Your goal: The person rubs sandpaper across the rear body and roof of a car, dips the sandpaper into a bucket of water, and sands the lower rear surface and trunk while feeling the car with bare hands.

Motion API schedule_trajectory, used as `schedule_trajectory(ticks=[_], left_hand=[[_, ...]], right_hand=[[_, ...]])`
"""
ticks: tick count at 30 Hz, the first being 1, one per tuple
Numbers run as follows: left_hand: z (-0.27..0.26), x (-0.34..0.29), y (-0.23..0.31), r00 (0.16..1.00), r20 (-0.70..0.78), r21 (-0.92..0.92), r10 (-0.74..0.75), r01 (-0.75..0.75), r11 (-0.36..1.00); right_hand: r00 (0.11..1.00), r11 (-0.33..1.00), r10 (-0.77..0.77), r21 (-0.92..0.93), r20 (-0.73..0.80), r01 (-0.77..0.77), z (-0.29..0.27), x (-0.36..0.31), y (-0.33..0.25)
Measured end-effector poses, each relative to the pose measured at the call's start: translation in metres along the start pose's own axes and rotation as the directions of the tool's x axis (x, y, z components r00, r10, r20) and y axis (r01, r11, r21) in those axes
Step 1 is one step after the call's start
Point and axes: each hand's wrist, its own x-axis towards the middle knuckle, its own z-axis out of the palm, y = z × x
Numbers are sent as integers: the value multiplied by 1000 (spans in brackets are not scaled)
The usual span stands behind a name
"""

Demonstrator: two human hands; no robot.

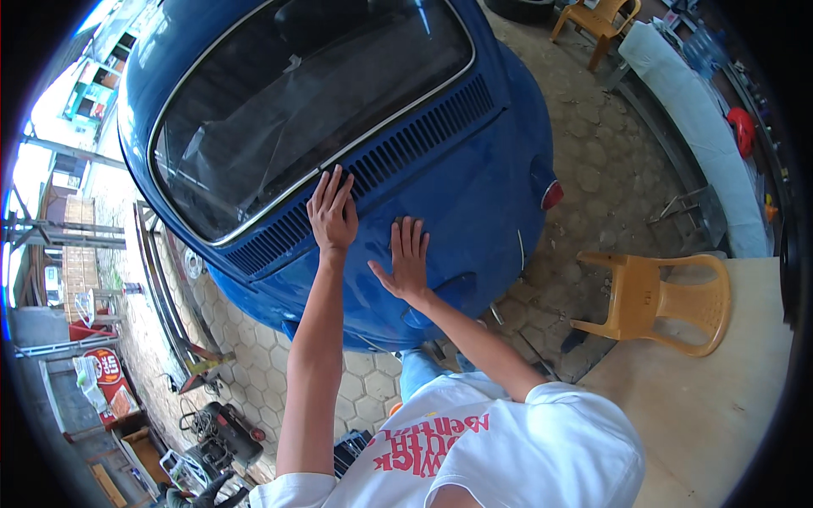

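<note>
The rounded blue back of a car (pixel 474 178) fills the upper middle. My left hand (pixel 333 212) lies on it with fingers stretched out, its fingertips over the slatted vent (pixel 423 135) just under the rear window (pixel 313 93). Lower and to the right, my right hand (pixel 405 261) rests flat on the smooth blue panel, thumb held apart from the fingers. Both hands are open. Something dark shows by the fingertips of each; I cannot tell whether it is a shadow or a thing.
On the right, a tan plastic chair (pixel 648 296) lies over a pale board (pixel 711 398), and a covered bench (pixel 694 110) stands beyond. A red tail light (pixel 552 196) juts from the car's right side. At lower left is a dark machine (pixel 224 432) on hexagonal paving (pixel 262 372).
</note>
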Motion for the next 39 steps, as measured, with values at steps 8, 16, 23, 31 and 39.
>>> schedule_trajectory(ticks=[8, 16, 23, 31, 39], left_hand=[[-7, -4, -4, 1000, -10, 35, 20, -19, 999], [-11, -4, -8, 1000, 21, 20, 3, -3, 1000], [-4, -2, -6, 999, -19, -8, 27, -27, 1000], [-13, -3, -10, 998, -26, -47, 55, -56, 997], [-52, -115, -73, 999, -43, 40, -29, 30, 999]], right_hand=[[849, 856, 485, 313, -212, -411, -60, 143, 50], [930, 944, 258, 272, -261, -186, -28, 100, 16], [993, 993, -120, -22, 5, 120, 31, -31, 0], [962, 988, -37, 135, -271, 76, 6, 55, -30], [964, 976, -211, 20, -162, 217, 44, -47, 9]])
